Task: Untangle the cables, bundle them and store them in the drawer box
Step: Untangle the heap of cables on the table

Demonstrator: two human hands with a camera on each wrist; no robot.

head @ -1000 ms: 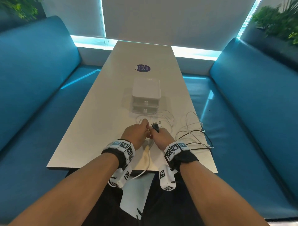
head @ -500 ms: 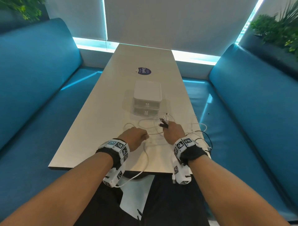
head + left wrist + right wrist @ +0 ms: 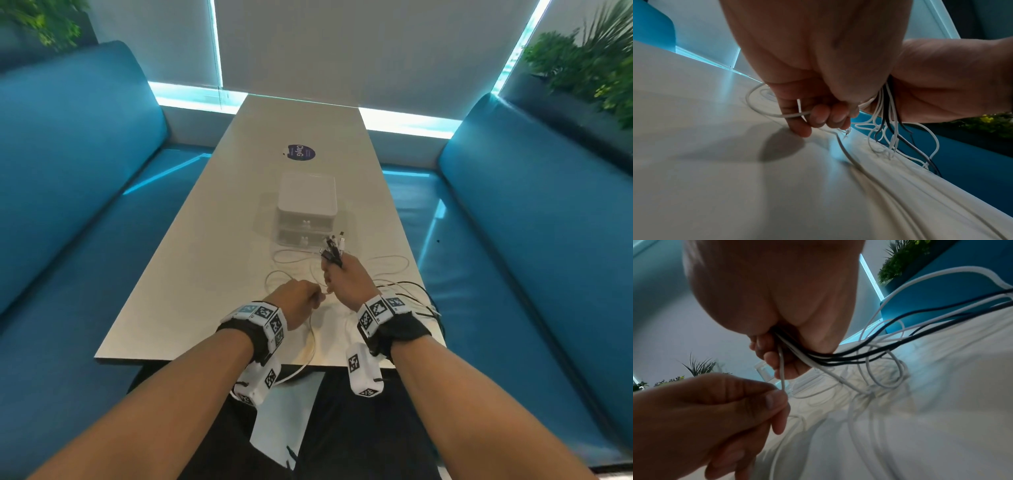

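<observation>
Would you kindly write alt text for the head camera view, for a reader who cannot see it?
A person's right hand grips a bunch of cable ends upright over a long white table, while the left hand pinches one white cable. A white drawer box sits just beyond, drawers shut, with loose cables lying around the hands.

Smooth matt table [image 3: 191, 274]; glossy blue benches [image 3: 534, 240].
</observation>
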